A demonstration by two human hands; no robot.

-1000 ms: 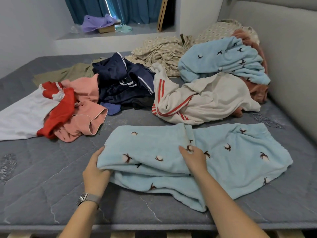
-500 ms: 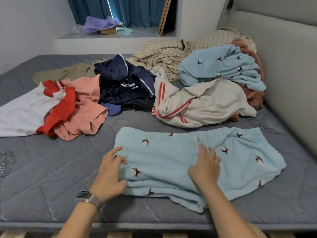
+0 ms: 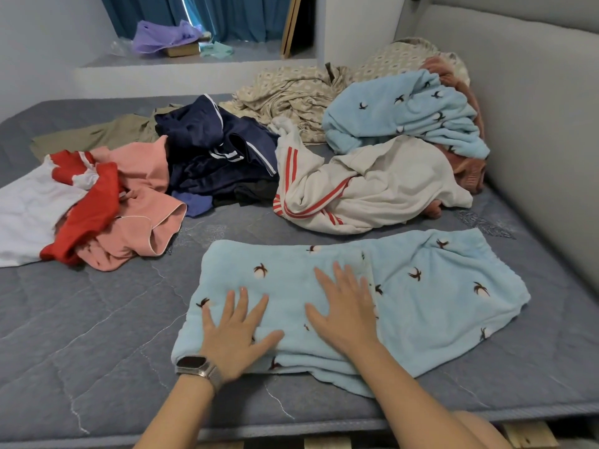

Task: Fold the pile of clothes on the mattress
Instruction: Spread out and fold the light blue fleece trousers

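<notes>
A light blue fleece garment (image 3: 431, 296) with small dark prints lies folded over on the grey mattress (image 3: 81, 335) near its front edge. My left hand (image 3: 238, 332), with a watch on the wrist, rests flat on the garment's left part, fingers spread. My right hand (image 3: 345, 309) lies flat on its middle, fingers apart. Neither hand grips the cloth. Behind it the unfolded pile holds a white garment with red stripes (image 3: 366, 189), a navy garment (image 3: 214, 147), a pink garment (image 3: 139, 202), a red and white garment (image 3: 35, 209) and a second light blue fleece piece (image 3: 402, 115).
A beige patterned sheet (image 3: 291, 92) and an olive garment (image 3: 97, 134) lie at the back. A padded grey headboard (image 3: 534, 124) runs along the right. A window ledge (image 3: 201, 59) behind holds a purple bag (image 3: 162, 35). Bare mattress shows at the front left.
Both hands let go of the folded-over left edge and now press flat on top of the blue garment, which lies smoother and further right.
</notes>
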